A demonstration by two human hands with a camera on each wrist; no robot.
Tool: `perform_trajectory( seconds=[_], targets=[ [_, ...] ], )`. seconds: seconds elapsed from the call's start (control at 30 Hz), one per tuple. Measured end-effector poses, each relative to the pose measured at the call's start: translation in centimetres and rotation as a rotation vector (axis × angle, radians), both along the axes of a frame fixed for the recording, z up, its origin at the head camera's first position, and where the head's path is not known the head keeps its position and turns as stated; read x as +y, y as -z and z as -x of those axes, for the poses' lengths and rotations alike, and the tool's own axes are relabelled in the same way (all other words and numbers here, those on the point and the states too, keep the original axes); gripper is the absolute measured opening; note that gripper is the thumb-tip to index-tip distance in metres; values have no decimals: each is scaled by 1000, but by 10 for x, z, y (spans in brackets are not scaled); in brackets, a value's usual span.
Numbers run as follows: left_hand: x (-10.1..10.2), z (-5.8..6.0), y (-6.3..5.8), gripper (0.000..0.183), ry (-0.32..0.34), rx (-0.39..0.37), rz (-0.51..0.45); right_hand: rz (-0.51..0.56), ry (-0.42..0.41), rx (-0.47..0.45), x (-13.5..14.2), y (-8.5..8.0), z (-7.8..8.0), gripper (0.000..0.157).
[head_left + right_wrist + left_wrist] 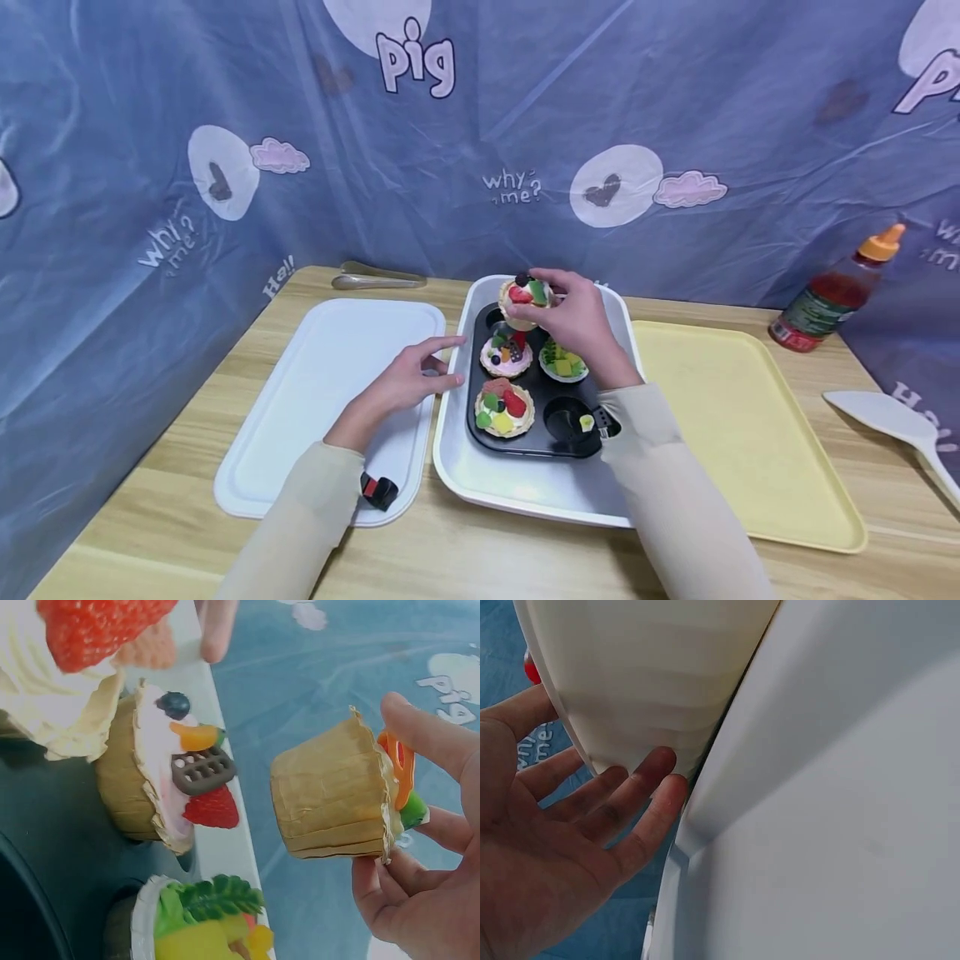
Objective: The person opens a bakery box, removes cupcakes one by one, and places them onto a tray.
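Note:
My right hand (573,317) pinches a toy cupcake (517,315) in a tan paper cup, topped with red fruit, green pieces and a dark berry. It is held above the back of a black muffin tin (487,446), which sits in a white basin (525,502). Three more cupcakes stand in the tin: a pink-topped cupcake (495,360), a green-and-yellow cupcake (564,365) and a fruit-topped cupcake (504,410). At the basin's left rim, my left hand (401,379) has loosely spread fingers and holds nothing; whether it touches the rim I cannot tell.
To the left lies a white tray (337,375), with metal tongs (378,282) behind it. A yellow tray (735,433) lies right of the basin. Farther right are a red sauce bottle (828,300) and a white spoon (885,414). A blue printed cloth (465,217) hangs behind.

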State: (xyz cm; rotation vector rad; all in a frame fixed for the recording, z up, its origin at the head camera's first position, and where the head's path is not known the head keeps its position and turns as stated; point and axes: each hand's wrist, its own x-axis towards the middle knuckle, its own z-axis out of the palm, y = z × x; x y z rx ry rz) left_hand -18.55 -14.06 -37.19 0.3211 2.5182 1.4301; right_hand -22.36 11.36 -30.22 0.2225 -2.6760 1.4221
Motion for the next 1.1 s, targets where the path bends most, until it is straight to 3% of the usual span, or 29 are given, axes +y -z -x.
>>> perform_trajectory(
  seconds=[0.27, 0.47, 0.83, 1.1],
  targets=[
    [-2, 1, 1, 58, 1, 2, -8, 3, 46, 72, 13, 3, -14, 63],
    [-2, 2, 1, 59, 8, -4, 0, 40, 33, 112, 21, 10, -20, 58],
    [-6, 2, 0, 58, 22, 6, 1, 97, 32, 75, 25, 11, -26, 58],
    [-2, 0, -1, 60, 15, 9, 17, 73, 98, 51, 49, -1, -31, 62]
  ],
)
